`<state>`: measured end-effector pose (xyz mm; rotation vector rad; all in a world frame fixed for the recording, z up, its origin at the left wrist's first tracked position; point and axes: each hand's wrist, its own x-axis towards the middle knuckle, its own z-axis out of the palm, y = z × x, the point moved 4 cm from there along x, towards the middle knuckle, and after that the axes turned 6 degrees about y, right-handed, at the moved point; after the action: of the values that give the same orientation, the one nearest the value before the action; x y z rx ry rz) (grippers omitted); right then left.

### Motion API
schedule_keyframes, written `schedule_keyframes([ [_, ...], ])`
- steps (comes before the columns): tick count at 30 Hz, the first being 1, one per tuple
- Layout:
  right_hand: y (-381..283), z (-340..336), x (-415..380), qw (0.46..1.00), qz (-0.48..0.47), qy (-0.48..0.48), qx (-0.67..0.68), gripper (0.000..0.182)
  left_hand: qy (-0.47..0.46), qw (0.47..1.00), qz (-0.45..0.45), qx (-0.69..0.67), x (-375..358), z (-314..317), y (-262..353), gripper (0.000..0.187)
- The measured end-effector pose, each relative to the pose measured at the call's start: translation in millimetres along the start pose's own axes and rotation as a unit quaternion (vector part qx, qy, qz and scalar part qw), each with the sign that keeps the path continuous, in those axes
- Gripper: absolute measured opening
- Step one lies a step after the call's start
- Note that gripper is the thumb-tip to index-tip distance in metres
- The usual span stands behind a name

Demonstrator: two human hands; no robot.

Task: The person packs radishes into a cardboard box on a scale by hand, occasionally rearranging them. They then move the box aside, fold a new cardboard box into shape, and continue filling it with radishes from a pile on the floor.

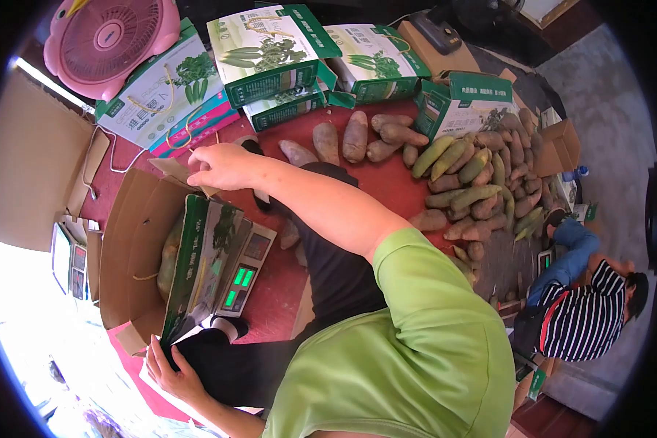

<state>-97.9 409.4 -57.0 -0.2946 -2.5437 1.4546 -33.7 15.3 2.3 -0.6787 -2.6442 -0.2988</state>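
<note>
An opened cardboard box (135,241) stands on a scale (248,266) with lit green digits, its printed green side facing my body. Inside it, a pale green rounded vegetable (170,255) shows in part; the rest of the contents is hidden. My right hand (223,166) reaches across to the far right corner, its fingers bent over a raised flap. At the opposite corner, my left hand (174,371) has thumb and fingers around the box edge beside another flap.
Long radishes (482,175), purplish and green, lie heaped on the red floor (270,299). Printed cartons (270,51) and a pink fan (109,40) stand along the back. Another scale (69,259) is beyond the box. A person in a striped shirt (584,321) bends at the right.
</note>
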Motion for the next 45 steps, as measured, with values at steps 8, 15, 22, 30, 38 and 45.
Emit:
schedule_keyframes([
  [8, -5.4, 3.0, -1.7, 1.000, 0.006, -0.028, -0.001, 0.051, 0.000, 1.000, -0.002, -0.001, 1.0, -0.6, 2.3, 0.037],
  [15, -2.1, 10.0, 1.7, 1.000, -0.001, -0.022, -0.013, 0.051, -0.001, 1.000, -0.003, -0.009, 1.6, -1.3, 3.5, 0.037],
  [22, -3.2, 15.4, 2.8, 0.999, -0.012, -0.038, -0.024, 0.054, -0.001, 1.000, 0.002, -0.004, 2.4, -1.7, 5.5, 0.037],
  [30, -4.0, 17.6, 4.6, 0.999, -0.016, -0.033, -0.028, 0.053, 0.001, 1.000, 0.004, -0.012, 1.6, -0.3, 3.5, 0.037],
  [38, -0.6, 23.4, 8.9, 0.997, -0.021, -0.037, -0.059, 0.050, 0.003, 1.000, 0.007, -0.011, 1.4, -0.5, 3.0, 0.036],
  [45, -3.3, 22.8, 8.6, 0.995, -0.033, -0.039, -0.080, 0.045, 0.001, 1.000, 0.004, -0.007, 2.3, -0.6, 4.3, 0.036],
])
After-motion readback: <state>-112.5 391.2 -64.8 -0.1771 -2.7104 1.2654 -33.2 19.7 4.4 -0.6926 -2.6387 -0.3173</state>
